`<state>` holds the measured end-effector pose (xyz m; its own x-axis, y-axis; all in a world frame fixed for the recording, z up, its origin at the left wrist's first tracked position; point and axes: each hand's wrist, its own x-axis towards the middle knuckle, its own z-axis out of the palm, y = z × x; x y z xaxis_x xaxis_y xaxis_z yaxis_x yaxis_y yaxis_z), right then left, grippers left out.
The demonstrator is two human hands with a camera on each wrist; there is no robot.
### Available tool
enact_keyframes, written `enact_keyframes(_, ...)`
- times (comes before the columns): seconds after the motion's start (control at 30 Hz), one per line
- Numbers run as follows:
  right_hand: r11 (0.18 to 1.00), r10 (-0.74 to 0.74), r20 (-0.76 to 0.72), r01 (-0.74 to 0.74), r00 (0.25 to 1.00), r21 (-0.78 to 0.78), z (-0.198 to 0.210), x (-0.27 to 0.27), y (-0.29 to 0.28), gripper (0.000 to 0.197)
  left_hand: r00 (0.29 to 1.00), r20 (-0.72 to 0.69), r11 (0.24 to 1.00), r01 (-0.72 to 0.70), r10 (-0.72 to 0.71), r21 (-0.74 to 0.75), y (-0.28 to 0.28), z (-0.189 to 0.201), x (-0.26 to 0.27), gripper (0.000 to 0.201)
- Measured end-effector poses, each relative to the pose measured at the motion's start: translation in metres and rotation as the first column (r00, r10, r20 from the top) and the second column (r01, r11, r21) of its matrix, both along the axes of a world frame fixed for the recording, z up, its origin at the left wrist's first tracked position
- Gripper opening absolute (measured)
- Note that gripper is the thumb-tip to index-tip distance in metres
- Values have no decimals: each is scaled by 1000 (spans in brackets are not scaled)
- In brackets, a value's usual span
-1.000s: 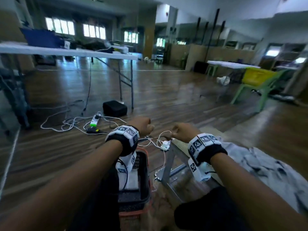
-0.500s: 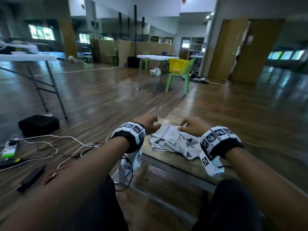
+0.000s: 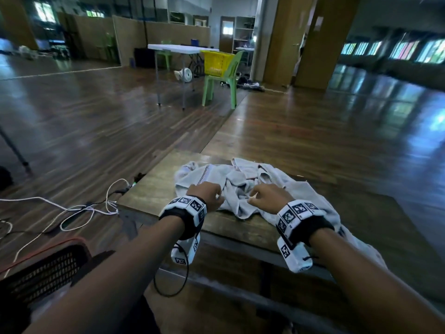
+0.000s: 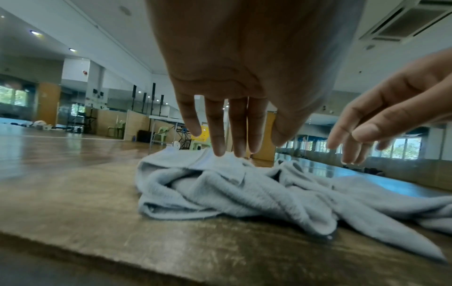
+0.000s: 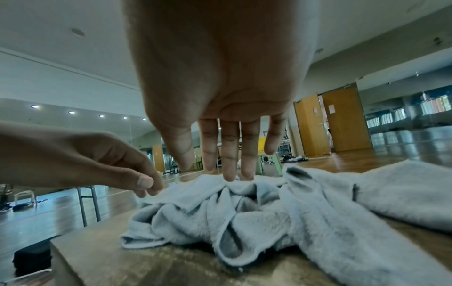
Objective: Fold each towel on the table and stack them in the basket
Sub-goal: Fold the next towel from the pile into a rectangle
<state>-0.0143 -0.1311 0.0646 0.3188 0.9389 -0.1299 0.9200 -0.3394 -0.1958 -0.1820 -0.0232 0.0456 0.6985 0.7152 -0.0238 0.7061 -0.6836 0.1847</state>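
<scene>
A crumpled heap of pale grey towels (image 3: pixel 237 179) lies on the wooden table (image 3: pixel 154 189); part of it trails right and droops over the near edge. My left hand (image 3: pixel 216 197) hovers over the heap's left side, its fingers (image 4: pixel 220 147) hanging straight with their tips at the cloth. My right hand (image 3: pixel 252 197) hovers over the middle, its fingers (image 5: pixel 229 170) straight and just reaching a fold of the towels (image 5: pixel 244 212). Neither hand holds anything. The dark mesh basket (image 3: pixel 48 266) with a red rim stands on the floor at my lower left.
White cables (image 3: pixel 79 210) lie on the wooden floor left of the table. Far across the room stand a white folding table (image 3: pixel 178 48) and a green chair (image 3: pixel 221 80) carrying a yellow basket (image 3: pixel 216 62). Wooden doors are at the back right.
My view swung right, from the basket and cables to the table. Both hands came over the towel heap, and their fingers went from curled to straight.
</scene>
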Motion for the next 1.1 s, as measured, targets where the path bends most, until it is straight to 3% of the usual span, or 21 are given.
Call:
enact_keyframes(0.27,994,101,96,-105,990,41,-54,2,74,39,990,129,999,-49,51,-15,52,-58,21,27)
enact_keyframes(0.63,967,181,202,-212,963,140,-94,8,128,46,983,176,993,-66,49,97,83,-96,40,24)
enact_keyframes(0.87,959,160,175,-195,972,205,-80,4,123,29,957,285,983,11,-63,181,84,-68,21,18)
enact_keyframes(1.1,940,174,119,-201,978,277,-5,-1,98,25,928,344,957,40,-142,286,69,22,6,19)
